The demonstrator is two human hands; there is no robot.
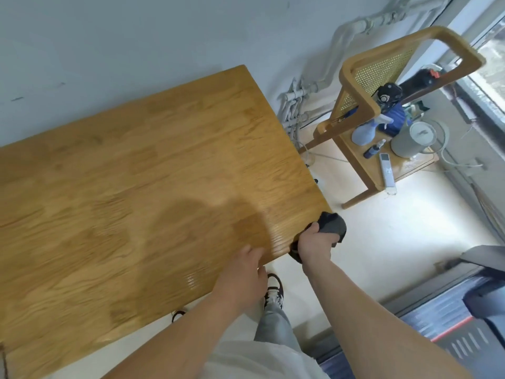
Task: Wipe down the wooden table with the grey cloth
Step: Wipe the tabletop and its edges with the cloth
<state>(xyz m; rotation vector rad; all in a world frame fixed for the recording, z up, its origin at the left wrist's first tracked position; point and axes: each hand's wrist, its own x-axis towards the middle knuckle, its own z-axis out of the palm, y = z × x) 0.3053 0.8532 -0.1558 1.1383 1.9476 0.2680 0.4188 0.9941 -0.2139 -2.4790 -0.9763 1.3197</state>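
The wooden table (142, 187) fills the left and middle of the head view, its top bare and streaked with shadow. My right hand (314, 246) is shut on the grey cloth (332, 225), pressed against the table's near right corner and edge. Part of the cloth hangs below the edge under my hand. My left hand (243, 272) grips the front edge of the table just left of that corner, fingers on top and thumb below.
A wooden chair (388, 86) with a cane back stands to the right, its seat holding a spray bottle (366, 131), a small dark bottle, a kettle (412, 138) and a remote (386, 169). Pipes run along the wall. A grey appliance sits at lower right.
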